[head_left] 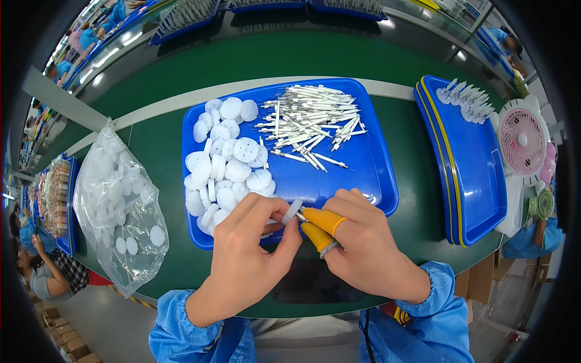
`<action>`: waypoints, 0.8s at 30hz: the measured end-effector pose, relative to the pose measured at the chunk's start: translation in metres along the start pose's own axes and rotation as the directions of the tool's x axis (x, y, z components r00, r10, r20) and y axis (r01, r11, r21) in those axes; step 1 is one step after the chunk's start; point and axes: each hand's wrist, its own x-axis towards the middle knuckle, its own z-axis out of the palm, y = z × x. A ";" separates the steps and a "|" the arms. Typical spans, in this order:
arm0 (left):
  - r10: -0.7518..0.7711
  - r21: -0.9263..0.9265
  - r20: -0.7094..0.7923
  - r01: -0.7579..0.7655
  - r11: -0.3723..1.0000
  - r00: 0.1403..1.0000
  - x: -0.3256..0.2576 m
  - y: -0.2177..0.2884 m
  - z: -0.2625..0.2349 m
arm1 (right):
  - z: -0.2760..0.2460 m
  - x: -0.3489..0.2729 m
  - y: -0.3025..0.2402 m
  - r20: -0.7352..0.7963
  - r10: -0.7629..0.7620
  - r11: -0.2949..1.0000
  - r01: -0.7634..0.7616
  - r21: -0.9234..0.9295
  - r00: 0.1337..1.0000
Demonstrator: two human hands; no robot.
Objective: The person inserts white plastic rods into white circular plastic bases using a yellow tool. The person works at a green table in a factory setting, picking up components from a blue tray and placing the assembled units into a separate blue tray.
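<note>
Just over the near edge of a blue tray [272, 239], my left hand [251, 242] pinches a round white plastic disc [293, 210] between thumb and fingertips. My right hand [357, 233], with yellow finger cots on two fingers, meets it there. Its fingertips are closed on a small metallic piece [301, 215] against the disc; most of that piece is hidden, so its kind is unclear. Loose white discs [232, 158] fill the left side of the tray. At its back right lies a heap of thin white sticks [311, 115] with metallic ends.
To the left is a clear plastic bag [121, 206] of more discs. Stacked blue trays [469, 181] stand on the right, the top one bearing white assembled pieces [466, 100]. Beyond them is a pink fan [521, 139]. More filled trays [187, 18] sit along the back.
</note>
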 end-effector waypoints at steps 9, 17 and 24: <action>0.044 0.076 0.009 -0.045 0.996 0.999 -0.010 -0.005 0.005 | 0.019 -0.003 -0.006 -0.225 -0.003 1.000 0.004 0.002 0.974; 0.060 0.130 -0.168 -0.038 0.991 0.984 -0.001 -0.005 -0.009 | -0.004 0.028 0.014 -0.010 0.055 0.998 -0.054 0.028 0.998; 0.007 0.102 -0.326 0.028 0.994 0.945 0.011 -0.007 -0.027 | 0.011 0.073 0.035 0.104 -0.063 0.932 0.096 -0.348 0.993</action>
